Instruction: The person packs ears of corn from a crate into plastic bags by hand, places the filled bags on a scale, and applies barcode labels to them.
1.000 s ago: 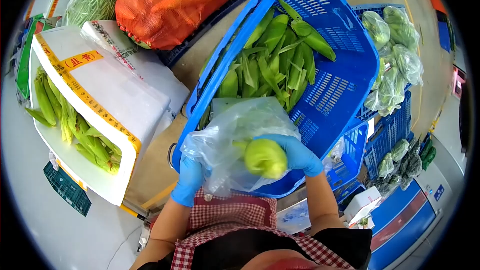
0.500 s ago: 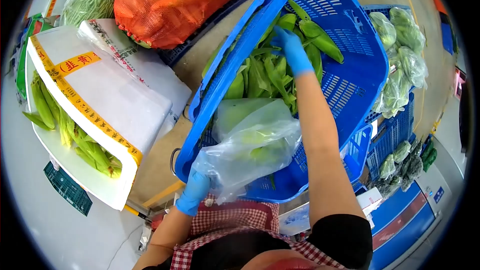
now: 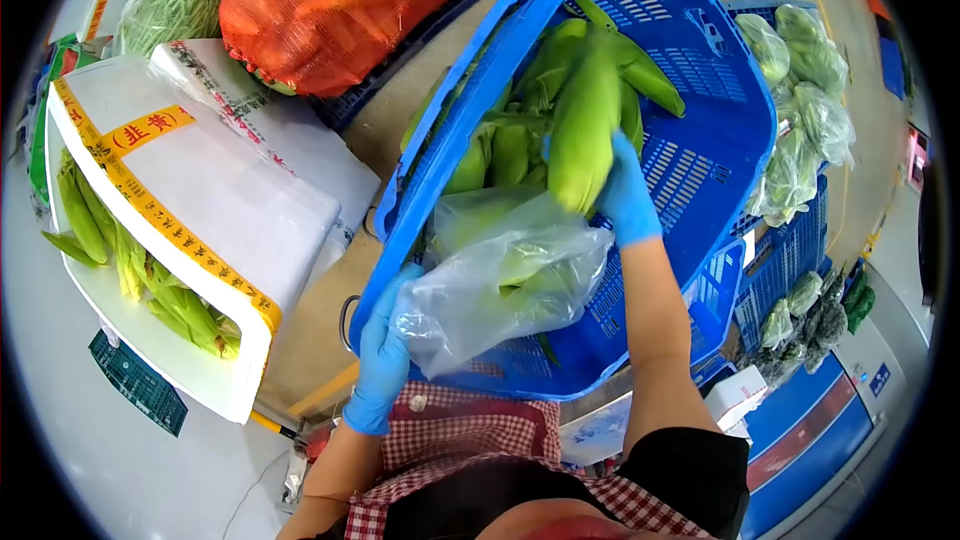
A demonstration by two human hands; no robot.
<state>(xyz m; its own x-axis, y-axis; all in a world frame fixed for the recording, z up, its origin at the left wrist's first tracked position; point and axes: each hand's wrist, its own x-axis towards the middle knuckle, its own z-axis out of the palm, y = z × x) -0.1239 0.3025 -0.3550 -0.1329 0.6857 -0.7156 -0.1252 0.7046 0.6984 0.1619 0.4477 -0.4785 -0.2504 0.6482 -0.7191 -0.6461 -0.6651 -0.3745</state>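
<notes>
My right hand (image 3: 630, 198), in a blue glove, is closed around the lower end of a green ear of corn in its husk (image 3: 586, 130), slightly blurred. The ear is held above a clear plastic bag (image 3: 470, 305) that lies over the near part of a blue slotted crate (image 3: 690, 155). My left hand (image 3: 383, 352), gloved too, grips the bag's near left edge at the crate's rim. Green shapes show through the bag. More husked corn ears (image 3: 510, 152) lie in the crate beyond it.
At left stands a white foam box (image 3: 215, 200) with yellow tape, with corn ears (image 3: 165, 290) in its open side. An orange mesh sack (image 3: 330, 10) lies at the top. Bagged green vegetables (image 3: 800, 120) sit on blue crates at right.
My right hand has drawn back from the corn pile toward me, now with an ear in it. The left hand has shifted slightly up and left with the bag.
</notes>
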